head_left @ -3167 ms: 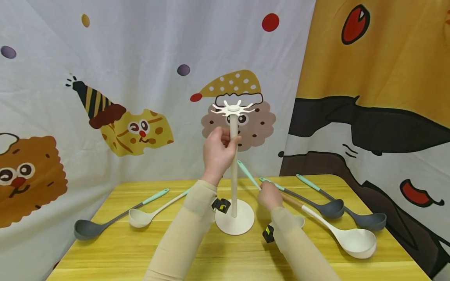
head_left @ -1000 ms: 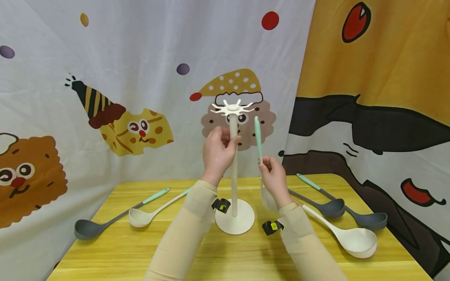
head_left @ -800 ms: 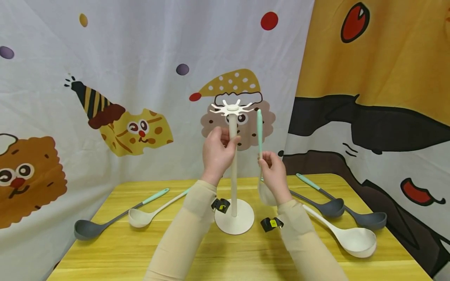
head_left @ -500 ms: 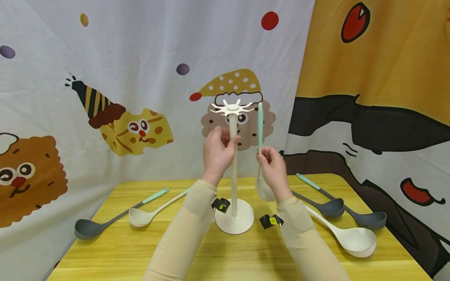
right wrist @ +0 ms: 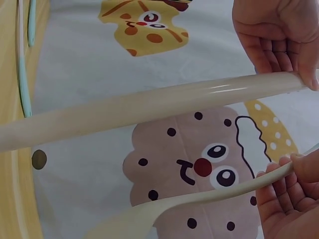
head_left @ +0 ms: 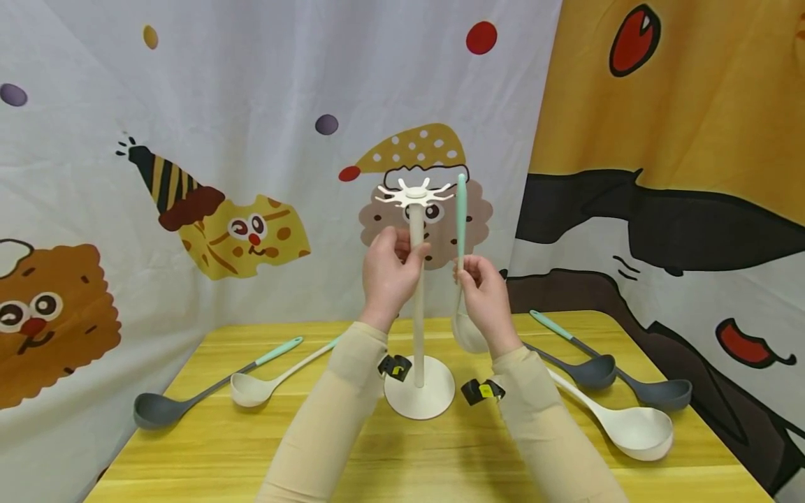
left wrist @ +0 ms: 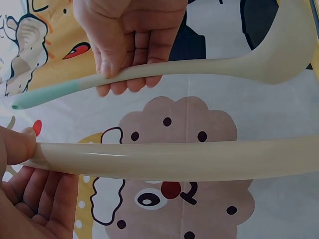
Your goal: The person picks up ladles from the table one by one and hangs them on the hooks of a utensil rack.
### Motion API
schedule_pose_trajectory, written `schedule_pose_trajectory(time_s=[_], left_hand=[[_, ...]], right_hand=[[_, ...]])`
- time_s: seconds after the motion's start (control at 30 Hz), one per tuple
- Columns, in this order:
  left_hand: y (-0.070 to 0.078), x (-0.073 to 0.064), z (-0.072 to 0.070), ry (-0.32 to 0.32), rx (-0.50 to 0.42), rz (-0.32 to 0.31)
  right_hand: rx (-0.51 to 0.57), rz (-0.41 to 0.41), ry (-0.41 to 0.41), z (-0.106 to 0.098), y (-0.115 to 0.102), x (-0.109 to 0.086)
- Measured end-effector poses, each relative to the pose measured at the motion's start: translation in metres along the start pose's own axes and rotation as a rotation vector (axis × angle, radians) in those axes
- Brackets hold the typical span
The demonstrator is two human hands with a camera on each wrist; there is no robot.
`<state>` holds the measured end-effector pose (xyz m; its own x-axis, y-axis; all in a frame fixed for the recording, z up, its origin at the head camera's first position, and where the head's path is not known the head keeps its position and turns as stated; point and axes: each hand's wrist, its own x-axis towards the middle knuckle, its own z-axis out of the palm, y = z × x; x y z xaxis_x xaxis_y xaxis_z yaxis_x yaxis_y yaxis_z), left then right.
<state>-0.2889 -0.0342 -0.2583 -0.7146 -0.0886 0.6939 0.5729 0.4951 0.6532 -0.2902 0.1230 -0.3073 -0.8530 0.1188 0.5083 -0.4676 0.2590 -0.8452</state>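
In the head view a white utensil stand (head_left: 419,321) rises from a round base, with a ring of hooks (head_left: 416,193) at its top. My left hand (head_left: 391,274) pinches its pole below the hooks, thumb on one side and fingers behind. A white ladle (head_left: 462,216) with a mint-green handle end hangs upright from my right hand (head_left: 487,299), pinched between thumb and fingers. Its handle tip stands just right of the hooks, a little above them. The bowl is below, partly behind the hand. The left wrist view shows the ladle (left wrist: 199,67) alongside the pole (left wrist: 189,159), apart from it.
On the wooden table (head_left: 390,461), a grey ladle (head_left: 157,411) and a white ladle (head_left: 251,390) lie at left. To the right lie two grey ladles, one nearer (head_left: 594,374) and one farther right (head_left: 666,396), and a large white ladle (head_left: 638,433). A cartoon-print cloth (head_left: 264,84) hangs behind.
My right hand has lifted the white ladle off the table and turned it upright beside the stand. Lately it has risen further and shifted slightly left. My left hand stays on the pole.
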Motion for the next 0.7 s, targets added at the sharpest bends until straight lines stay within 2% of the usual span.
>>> schedule_pose_trajectory(time_s=[0.2,0.7], left_hand=[[-0.0002,-0.0003,0.0000,-0.003,0.005,-0.001],[-0.0004,-0.0013,0.0006,-0.002,-0.011,-0.012]], right_hand=[[-0.002,-0.016,-0.018,0.0038,-0.0025,0.0009],[-0.008,0.002,-0.058,0.0086,-0.0012,-0.0005]])
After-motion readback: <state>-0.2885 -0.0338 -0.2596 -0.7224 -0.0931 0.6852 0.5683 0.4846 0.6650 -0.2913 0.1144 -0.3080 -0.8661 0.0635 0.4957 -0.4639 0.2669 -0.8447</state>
